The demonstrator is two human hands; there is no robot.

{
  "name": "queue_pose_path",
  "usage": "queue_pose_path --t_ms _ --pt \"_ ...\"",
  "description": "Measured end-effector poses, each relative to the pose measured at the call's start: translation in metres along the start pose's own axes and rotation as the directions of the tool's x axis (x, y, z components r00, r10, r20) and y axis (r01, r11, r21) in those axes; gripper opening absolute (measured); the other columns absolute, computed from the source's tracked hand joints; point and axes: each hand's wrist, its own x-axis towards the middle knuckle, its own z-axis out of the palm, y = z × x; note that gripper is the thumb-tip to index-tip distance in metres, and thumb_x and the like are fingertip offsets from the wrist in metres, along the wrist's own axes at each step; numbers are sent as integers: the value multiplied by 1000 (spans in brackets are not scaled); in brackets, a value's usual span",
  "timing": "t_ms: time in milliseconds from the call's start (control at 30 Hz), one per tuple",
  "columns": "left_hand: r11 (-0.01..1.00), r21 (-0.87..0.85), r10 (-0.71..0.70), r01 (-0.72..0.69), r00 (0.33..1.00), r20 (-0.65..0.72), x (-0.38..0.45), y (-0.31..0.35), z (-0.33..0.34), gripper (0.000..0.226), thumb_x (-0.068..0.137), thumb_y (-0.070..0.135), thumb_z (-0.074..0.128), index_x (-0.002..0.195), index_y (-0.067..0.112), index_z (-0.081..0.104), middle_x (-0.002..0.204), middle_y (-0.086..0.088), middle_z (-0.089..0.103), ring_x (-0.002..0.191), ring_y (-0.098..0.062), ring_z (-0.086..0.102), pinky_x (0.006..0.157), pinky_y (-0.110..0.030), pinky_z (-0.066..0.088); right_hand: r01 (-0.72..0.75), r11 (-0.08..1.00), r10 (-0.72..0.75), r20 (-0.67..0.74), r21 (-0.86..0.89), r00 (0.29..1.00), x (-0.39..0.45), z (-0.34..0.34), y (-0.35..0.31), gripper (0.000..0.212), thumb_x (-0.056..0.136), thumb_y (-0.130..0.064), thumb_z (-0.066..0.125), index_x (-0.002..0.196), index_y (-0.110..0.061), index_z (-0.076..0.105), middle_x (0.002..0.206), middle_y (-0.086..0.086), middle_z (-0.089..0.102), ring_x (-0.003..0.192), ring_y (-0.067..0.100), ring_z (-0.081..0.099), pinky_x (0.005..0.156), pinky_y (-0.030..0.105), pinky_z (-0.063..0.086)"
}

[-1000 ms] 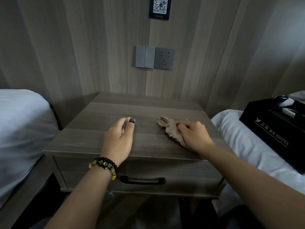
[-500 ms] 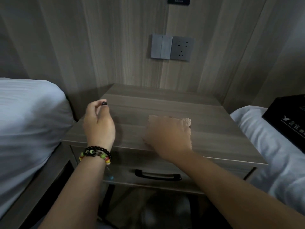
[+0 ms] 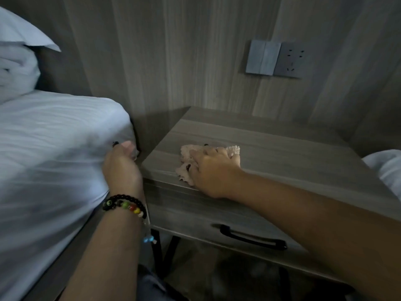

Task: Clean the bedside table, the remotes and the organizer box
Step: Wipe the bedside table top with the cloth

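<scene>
1. Your right hand (image 3: 211, 169) lies palm down on a crumpled pinkish cloth (image 3: 233, 150), fingers spread and pressing it flat onto the bedside table (image 3: 282, 157) near the table's front left corner.
2. Your left hand (image 3: 120, 166) hovers off the table's left edge, against the white bedding (image 3: 54, 137); its fingers are loosely curled, and you cannot tell whether they hold anything.
3. Round your left wrist sits a bracelet (image 3: 124, 205) of glossy black beads with a few coloured ones.
4. Streaked grey wood grain covers the table, a boxy rectangular piece, and its top looks smooth and matte.
5. Below the top, the drawer front carries a slim, curved black handle (image 3: 252, 236).
6. Vertical wood-look panels of the same grey line the wall behind, where a flat square switch (image 3: 262, 57) and a socket (image 3: 289, 59) sit side by side.
7. Soft folds show in the bedding, and the edge of another white bed (image 3: 388, 168) appears at the right.
</scene>
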Motion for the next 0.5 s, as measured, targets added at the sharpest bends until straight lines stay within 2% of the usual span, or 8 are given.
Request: queue_pose_path --t_ms 67,167,233,300,400,500 --pt "993 -67 -93 94 996 16 -1 0 1 31 101 27 34 103 10 60 110 -8 65 111 -19 60 107 -33 39 68 996 -73 -82 -60 994 5 4 -7 48 98 -44 26 140 -25 39 143 7 40 129 30 31 105 59 22" --pt "979 -125 -158 159 987 21 -3 -1 3 38 102 34 30 99 12 61 114 -8 66 116 -22 59 112 -37 33 108 994 -107 -135 3 985 16 12 -19 46 98 -44 28 140 -28 41 143 7 39 132 28 26 107 62 12" --pt "971 -144 -189 189 982 13 -1 -1 4 39 101 37 30 99 15 62 116 -8 68 115 -19 59 109 -32 28 131 990 -125 -123 48 985 23 15 -27 46 98 -45 30 141 -31 39 148 6 34 139 29 20 109 67 10" --pt "969 -126 -216 215 976 0 1 -4 7 39 101 38 32 106 15 63 114 -4 69 113 -16 58 99 -28 24 173 982 -164 -116 71 980 26 17 -30 45 98 -44 31 141 -32 38 150 7 32 142 31 19 108 68 14" --pt "975 -104 -201 198 979 -20 4 -9 12 38 99 38 34 108 17 64 110 1 70 106 -11 56 97 -29 28 232 967 -215 -153 101 964 30 21 -31 43 98 -41 33 140 -32 40 148 8 35 141 31 22 108 67 17" --pt "976 -125 -189 178 979 -76 8 -11 16 37 99 40 33 98 19 64 104 3 69 90 -4 56 96 -30 34 262 961 -245 -166 87 955 36 23 -32 44 99 -40 33 142 -32 39 151 7 34 141 31 22 109 67 14"
